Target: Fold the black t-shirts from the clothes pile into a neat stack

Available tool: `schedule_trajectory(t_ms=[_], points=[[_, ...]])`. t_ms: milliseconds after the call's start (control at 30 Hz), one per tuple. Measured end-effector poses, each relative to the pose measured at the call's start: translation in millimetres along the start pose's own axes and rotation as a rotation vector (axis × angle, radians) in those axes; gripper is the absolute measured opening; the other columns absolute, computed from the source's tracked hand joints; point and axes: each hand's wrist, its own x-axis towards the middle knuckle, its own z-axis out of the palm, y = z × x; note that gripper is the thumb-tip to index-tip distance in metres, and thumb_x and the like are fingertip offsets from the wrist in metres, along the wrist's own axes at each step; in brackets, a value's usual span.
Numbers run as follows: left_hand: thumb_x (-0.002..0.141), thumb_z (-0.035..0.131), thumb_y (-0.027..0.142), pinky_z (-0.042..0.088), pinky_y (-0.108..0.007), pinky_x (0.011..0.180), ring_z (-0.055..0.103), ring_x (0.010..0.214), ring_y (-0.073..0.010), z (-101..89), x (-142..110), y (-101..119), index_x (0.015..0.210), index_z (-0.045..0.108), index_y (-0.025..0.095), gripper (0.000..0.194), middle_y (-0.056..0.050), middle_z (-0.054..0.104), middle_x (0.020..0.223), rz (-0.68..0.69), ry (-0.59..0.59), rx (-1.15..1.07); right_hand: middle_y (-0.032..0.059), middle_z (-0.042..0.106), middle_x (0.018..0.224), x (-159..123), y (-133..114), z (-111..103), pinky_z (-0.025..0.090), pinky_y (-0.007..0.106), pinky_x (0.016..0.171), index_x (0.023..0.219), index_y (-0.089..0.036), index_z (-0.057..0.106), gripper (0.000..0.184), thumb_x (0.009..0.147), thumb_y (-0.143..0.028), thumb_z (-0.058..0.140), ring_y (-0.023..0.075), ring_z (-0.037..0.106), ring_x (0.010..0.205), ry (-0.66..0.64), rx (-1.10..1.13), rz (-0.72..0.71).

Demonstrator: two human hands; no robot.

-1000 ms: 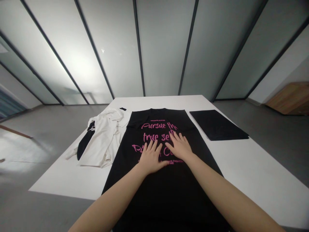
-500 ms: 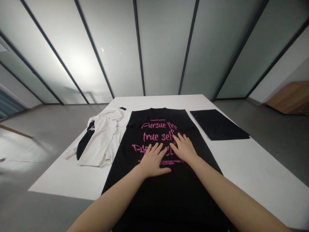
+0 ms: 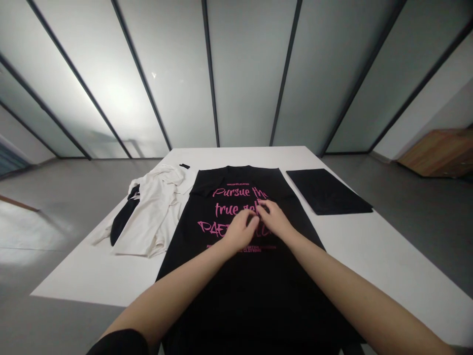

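A black T-shirt (image 3: 244,291) with pink lettering lies spread on the white table (image 3: 88,278), its collar at the far end and its sleeves folded inward. Over the lettering, my left hand (image 3: 240,231) has its fingers curled toward the thumb. Close beside it, my right hand (image 3: 276,220) is bent in the same way, and the fingertips of both nearly meet. Whatever may be between the fingers is too small to make out. Part of the print is covered by my hands.
To the left lies a loose pile of white clothing (image 3: 151,212) with a dark piece (image 3: 123,222) in it. A small black item (image 3: 184,166) sits behind it. On the right is a flat folded black garment (image 3: 327,192). Frosted glass panels (image 3: 247,74) stand beyond the table.
Both hands lay flat with fingers spread on the shirt; now their fingers are curled and the hands have come closer together. The view has shifted slightly.
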Motion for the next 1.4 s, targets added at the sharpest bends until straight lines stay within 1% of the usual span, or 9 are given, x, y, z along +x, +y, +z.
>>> schedule_trajectory(t_ms=[167,267,333,467,633,833,1000,1167,1400], points=[[0.102,0.048,0.034,0.054,-0.030,0.084,0.069,0.098,-0.0181,13.3,82.0,-5.3,0.096,0.066,0.022,0.022,-0.007,0.073,0.108,-0.278,0.549,-0.643,0.0118,0.077,0.121,56.3,-47.0,36.7,0.061,0.038,0.085,0.116,-0.024,0.069,0.043,0.097,-0.051,0.041,0.0260,0.074,0.108,0.471,1.065,0.406],[0.099,0.047,0.034,0.053,-0.028,0.079,0.068,0.090,-0.0158,18.2,98.1,-25.9,0.089,0.062,0.021,0.022,-0.006,0.070,0.102,-0.316,0.764,-0.798,0.0090,0.075,0.112,53.7,-65.4,62.9,0.058,0.034,0.081,0.104,-0.024,0.063,0.032,0.094,-0.047,0.042,0.0227,0.072,0.102,0.690,1.146,0.503],[0.096,0.048,0.036,0.053,-0.027,0.075,0.067,0.083,-0.0147,16.6,96.8,-42.3,0.086,0.059,0.022,0.020,-0.005,0.068,0.096,-0.313,0.796,-0.849,0.0076,0.074,0.108,37.9,-71.8,73.5,0.057,0.034,0.086,0.097,-0.025,0.063,0.027,0.094,-0.046,0.046,0.0227,0.070,0.103,0.676,1.097,0.422],[0.090,0.050,0.034,0.053,-0.026,0.067,0.067,0.075,-0.0152,2.2,89.9,-66.8,0.083,0.058,0.022,0.016,-0.002,0.065,0.084,-0.299,0.734,-0.843,0.0070,0.075,0.106,2.0,-79.2,73.3,0.054,0.037,0.097,0.096,-0.025,0.068,0.031,0.104,-0.040,0.042,0.0236,0.069,0.105,0.400,0.712,-0.075],[0.091,0.049,0.037,0.053,-0.025,0.063,0.062,0.065,-0.0133,-20.5,85.2,-81.9,0.078,0.056,0.022,0.020,0.000,0.062,0.073,-0.286,0.703,-0.756,0.0112,0.077,0.116,-20.6,-72.4,58.7,0.050,0.042,0.108,0.115,-0.022,0.075,0.037,0.107,-0.033,0.041,0.0255,0.069,0.114,0.132,0.285,-0.292],[0.096,0.050,0.041,0.050,-0.025,0.062,0.063,0.069,-0.0153,-61.1,59.0,-95.5,0.075,0.058,0.023,0.029,-0.001,0.064,0.075,-0.200,0.566,-0.346,0.0161,0.042,0.174,-23.5,-22.2,20.9,0.025,0.056,0.131,0.163,-0.017,0.053,0.061,0.109,-0.044,0.046,0.0378,0.035,0.161,-0.138,-0.339,-0.012],[0.105,0.037,0.046,0.051,-0.031,0.076,0.067,0.081,-0.0194,-99.8,33.1,-103.8,0.079,0.060,0.024,0.041,-0.002,0.069,0.079,-0.099,0.404,0.093,0.0105,0.029,0.181,-16.3,25.5,-22.2,0.021,0.055,0.132,0.172,-0.027,0.041,0.066,0.113,-0.055,0.037,0.0385,0.025,0.166,-0.172,-0.510,0.149],[0.106,0.036,0.042,0.051,-0.035,0.082,0.068,0.084,-0.0233,-124.2,20.7,-113.5,0.080,0.060,0.026,0.039,-0.005,0.071,0.084,-0.075,0.243,0.394,0.0151,0.035,0.178,-13.1,44.4,-36.4,0.026,0.050,0.131,0.171,-0.017,0.043,0.066,0.113,-0.049,0.035,0.0373,0.032,0.163,-0.096,-0.568,0.255],[0.106,0.041,0.040,0.052,-0.049,0.103,0.069,0.108,-0.0347,-114.7,16.8,-115.3,0.103,0.069,0.019,0.035,-0.019,0.072,0.107,-0.145,0.413,0.746,0.0205,0.033,0.178,-20.6,39.8,-28.5,0.024,0.054,0.131,0.171,-0.010,0.039,0.071,0.112,-0.049,0.030,0.0413,0.031,0.163,-0.089,-0.595,0.274]])
